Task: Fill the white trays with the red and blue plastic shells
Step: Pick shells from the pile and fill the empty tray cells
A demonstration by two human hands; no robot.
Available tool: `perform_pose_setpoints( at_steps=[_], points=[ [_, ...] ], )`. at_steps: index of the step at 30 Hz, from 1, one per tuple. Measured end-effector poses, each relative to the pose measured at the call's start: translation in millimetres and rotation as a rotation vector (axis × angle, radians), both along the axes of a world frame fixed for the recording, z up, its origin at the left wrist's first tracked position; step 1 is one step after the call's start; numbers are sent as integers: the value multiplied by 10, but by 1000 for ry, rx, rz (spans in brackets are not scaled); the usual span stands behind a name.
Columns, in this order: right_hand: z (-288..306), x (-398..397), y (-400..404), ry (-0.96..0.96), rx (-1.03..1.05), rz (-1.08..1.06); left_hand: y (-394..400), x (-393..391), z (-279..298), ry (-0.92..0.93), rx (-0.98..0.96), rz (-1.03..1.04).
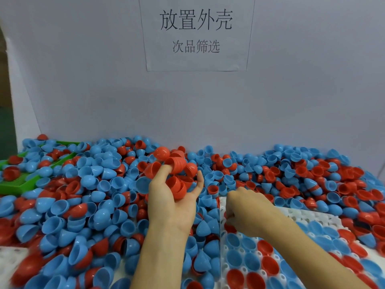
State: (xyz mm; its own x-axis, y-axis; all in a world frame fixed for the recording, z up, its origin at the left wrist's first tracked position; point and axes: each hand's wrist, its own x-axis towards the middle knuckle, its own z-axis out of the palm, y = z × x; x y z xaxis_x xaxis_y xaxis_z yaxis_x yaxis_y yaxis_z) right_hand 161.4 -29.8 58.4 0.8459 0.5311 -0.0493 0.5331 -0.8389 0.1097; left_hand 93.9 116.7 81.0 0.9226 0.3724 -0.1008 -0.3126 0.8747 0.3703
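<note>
A deep heap of red and blue plastic shells (100, 184) covers the bench from left to right. My left hand (173, 197) is raised palm-up over the heap and grips a bunch of red shells (177, 170), some nested together. My right hand (243, 211) hangs knuckles-up over the far left corner of the white tray (224, 202), its fingers curled downward; whatever they hold is hidden. The tray's sockets in front of it hold blue and red shells (260, 261), open side up.
A green tray (18, 183) lies half buried at the far left. A second white tray (10, 255) shows at the lower left edge. A grey wall with a printed paper sign (195, 32) closes off the back.
</note>
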Motion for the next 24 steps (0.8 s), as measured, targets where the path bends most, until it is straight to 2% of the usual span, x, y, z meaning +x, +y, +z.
perform_pose_setpoints(
  at_steps=[3, 5, 7, 9, 11, 13, 19, 24],
  points=[
    [46, -16, -27, -42, 69, -19, -3, -2, -2, 3, 3, -5],
    [102, -23, -38, -71, 191, -20, -5, 1, -2, 4, -5, -14],
    [200, -64, -24, -87, 409, 3, -15, -1, 1, 0, -16, -20],
    [288, -174, 36, -45, 710, 27, -25, -2, 3, 2, 24, -28],
    [336, -334, 115, 96, 1007, 55, -37, -7, -3, 4, 102, -50],
    [302, -456, 202, 180, 1182, 87, -42, -13, -4, 3, 112, -99],
    [177, -418, 284, -27, 1386, -9, -80, -29, -12, -43, 249, -187],
    [234, -380, 195, -23, 1499, -56, -88, -9, -61, -18, 215, -178]
  ],
)
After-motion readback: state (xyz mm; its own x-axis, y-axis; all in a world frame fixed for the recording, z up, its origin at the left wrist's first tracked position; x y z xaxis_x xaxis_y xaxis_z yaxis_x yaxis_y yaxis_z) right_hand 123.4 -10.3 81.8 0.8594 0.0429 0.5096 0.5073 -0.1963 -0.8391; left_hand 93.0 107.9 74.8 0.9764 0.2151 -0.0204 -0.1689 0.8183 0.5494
